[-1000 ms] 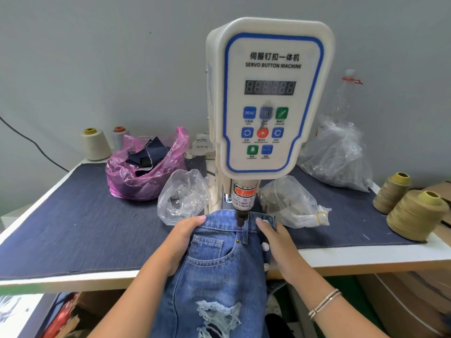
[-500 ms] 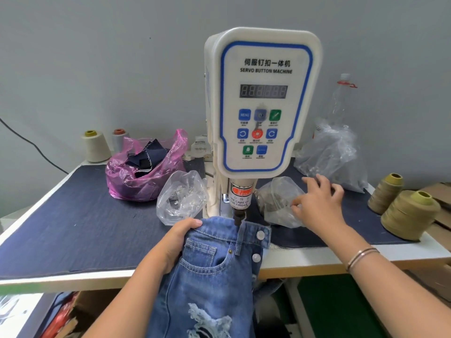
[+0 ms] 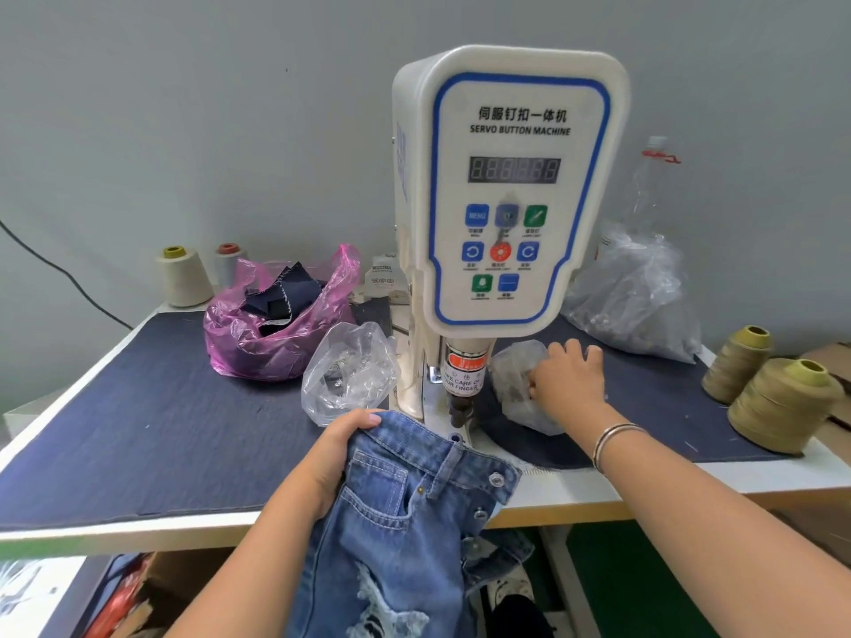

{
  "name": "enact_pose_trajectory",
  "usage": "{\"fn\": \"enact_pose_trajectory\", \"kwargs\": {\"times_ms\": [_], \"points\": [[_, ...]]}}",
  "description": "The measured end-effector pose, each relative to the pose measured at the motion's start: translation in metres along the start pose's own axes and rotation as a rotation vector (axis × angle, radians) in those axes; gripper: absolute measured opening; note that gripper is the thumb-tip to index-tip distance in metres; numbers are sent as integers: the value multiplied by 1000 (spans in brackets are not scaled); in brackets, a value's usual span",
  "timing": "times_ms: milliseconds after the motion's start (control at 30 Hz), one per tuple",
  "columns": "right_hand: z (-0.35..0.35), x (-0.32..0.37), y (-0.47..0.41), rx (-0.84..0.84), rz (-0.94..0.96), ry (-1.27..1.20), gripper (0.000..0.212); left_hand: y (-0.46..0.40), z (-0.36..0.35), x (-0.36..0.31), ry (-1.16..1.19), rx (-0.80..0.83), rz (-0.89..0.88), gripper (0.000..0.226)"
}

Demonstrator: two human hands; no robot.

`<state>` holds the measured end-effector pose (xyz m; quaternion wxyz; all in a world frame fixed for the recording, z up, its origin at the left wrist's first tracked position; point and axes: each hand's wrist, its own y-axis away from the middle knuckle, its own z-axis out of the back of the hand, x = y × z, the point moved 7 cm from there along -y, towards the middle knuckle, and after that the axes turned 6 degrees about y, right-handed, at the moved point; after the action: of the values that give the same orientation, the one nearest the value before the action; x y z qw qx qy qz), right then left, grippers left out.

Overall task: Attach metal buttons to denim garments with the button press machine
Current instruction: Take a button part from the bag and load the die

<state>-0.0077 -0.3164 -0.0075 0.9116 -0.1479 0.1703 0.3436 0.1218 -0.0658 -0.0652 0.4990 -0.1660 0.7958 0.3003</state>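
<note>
Denim shorts [image 3: 405, 513] are gripped at the waistband by the left hand [image 3: 340, 446], lower centre of the frame, seemingly kept ready below the button press machine [image 3: 506, 186]. Right of centre, the right hand [image 3: 568, 384] is curled into a clear bag [image 3: 515, 384] on the desk [image 3: 138, 407], probably for a button.

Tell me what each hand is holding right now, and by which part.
The left hand grips the denim shorts at the waistband's left edge. The right hand reaches into the small clear bag beside the press; whether it holds anything cannot be told.
</note>
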Motion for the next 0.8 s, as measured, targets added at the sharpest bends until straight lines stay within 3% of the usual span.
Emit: {"fn": "enact_pose_trajectory", "kwargs": {"times_ms": [800], "points": [[7, 15, 5, -32, 80, 78, 25, -6, 4, 7, 57, 2, 82, 28]]}}
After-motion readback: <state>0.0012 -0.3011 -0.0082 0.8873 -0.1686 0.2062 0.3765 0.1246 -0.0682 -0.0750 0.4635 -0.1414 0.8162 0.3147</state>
